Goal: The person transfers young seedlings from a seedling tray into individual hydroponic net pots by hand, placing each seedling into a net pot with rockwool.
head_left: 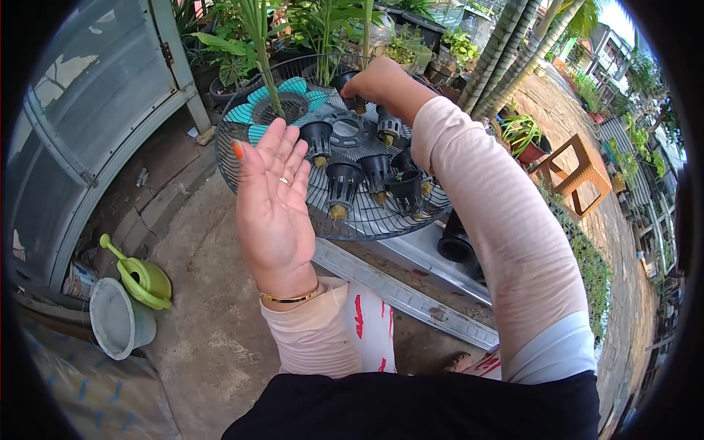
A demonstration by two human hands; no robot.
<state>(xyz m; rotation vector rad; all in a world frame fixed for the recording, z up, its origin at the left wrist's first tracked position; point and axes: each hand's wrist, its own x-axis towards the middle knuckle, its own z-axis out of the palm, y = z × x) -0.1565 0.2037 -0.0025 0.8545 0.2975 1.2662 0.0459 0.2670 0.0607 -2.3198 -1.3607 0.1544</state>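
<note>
Left hand (276,199) palm up, fingers pretty wide — right hand (386,78) has a black net pot (342,79) in its fingers.

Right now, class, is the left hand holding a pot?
No, the left hand is open, its palm in plain view with nothing in it.

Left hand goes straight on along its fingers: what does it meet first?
Likely the green stem, just ahead of the left hand in the image, with turquoise petals beside it. Depth is unclear; the hand may pass above.
</note>
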